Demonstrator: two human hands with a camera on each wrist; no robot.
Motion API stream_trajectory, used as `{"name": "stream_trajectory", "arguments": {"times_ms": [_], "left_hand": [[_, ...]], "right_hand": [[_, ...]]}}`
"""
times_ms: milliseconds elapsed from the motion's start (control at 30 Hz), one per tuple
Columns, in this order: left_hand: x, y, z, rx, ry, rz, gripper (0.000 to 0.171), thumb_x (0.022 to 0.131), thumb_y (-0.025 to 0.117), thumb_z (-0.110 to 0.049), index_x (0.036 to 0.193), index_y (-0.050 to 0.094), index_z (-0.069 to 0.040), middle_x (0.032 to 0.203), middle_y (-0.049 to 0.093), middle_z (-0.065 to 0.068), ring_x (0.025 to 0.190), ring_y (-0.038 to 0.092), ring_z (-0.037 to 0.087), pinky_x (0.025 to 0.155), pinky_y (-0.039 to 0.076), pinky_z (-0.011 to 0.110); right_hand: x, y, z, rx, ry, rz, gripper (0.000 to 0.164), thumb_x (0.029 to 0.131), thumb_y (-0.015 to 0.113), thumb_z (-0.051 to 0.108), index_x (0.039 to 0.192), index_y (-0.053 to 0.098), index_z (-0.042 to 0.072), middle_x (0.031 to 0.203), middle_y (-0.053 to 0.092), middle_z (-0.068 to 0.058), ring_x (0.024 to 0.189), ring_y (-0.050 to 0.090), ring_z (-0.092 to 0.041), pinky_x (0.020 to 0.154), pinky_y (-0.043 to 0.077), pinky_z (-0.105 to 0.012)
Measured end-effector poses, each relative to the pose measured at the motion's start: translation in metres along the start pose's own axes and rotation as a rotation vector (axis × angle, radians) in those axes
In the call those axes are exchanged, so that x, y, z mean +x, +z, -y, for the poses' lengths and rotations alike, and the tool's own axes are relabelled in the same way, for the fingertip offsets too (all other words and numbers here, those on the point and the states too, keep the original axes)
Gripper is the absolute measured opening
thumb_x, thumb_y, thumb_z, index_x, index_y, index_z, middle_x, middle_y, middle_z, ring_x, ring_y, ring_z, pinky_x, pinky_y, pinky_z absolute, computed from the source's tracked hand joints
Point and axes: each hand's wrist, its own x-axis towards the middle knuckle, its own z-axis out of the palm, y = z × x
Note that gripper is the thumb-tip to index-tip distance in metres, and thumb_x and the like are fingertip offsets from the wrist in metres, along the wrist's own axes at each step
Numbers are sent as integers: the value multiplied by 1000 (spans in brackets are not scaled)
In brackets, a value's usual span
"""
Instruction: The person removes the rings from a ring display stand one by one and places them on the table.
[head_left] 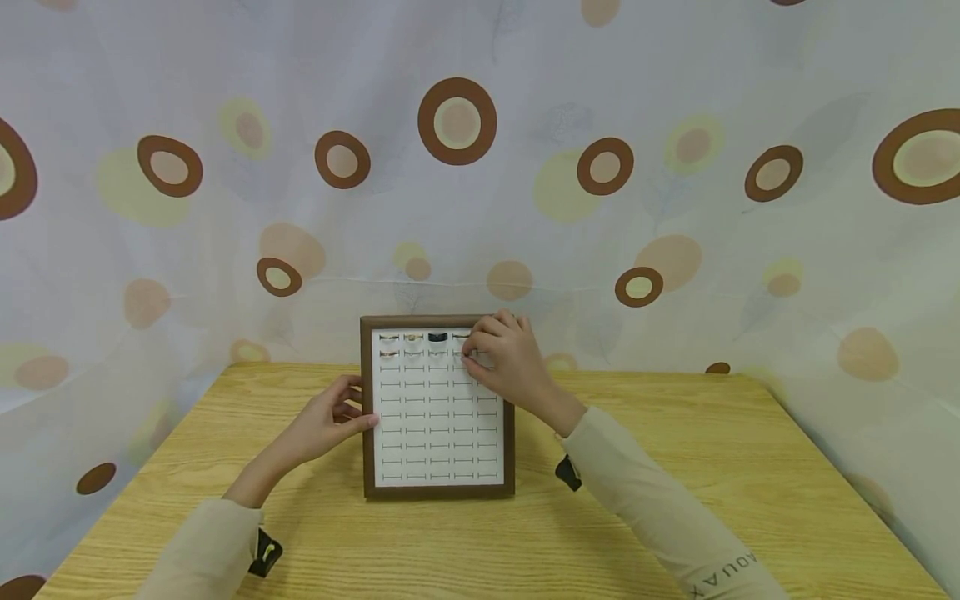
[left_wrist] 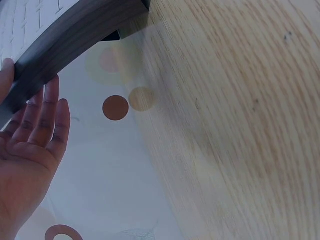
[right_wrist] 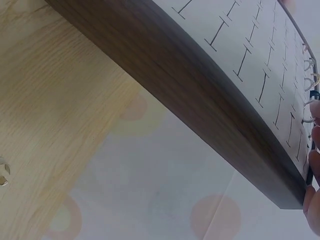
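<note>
A ring display board (head_left: 441,492), white with rows of slits inside a brown wooden frame, stands tilted up on the table. Several rings sit in its top two rows, among them a wide black ring (head_left: 438,337) and a gold ring (head_left: 413,337). My left hand (head_left: 326,425) grips the frame's left side, thumb on the front and fingers round behind. At the upper right of the board, my right hand (head_left: 513,358) pinches a small silver ring (right_wrist: 309,120) at the second row, its fingers covering the slots there.
The board stands towards the back of a wooden table (head_left: 637,500). Behind it hangs a pale curtain (head_left: 480,217) with brown and yellow circles. A small shiny metal piece (right_wrist: 3,172) shows at the left edge of the right wrist view.
</note>
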Motion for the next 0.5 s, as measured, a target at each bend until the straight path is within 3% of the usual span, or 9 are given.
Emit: {"name": "stream_trajectory", "arguments": {"times_ms": [500], "left_hand": [[1,0,3,9,6,-2,55,86,65,-20,128,38,1,111,56,18,89,62,22,75,51,30]], "right_hand": [[0,-2,-2,25,-33,-6,8,75,73,14,73,66,16,83,61,2,81,48,-18,69,27,-35]]}}
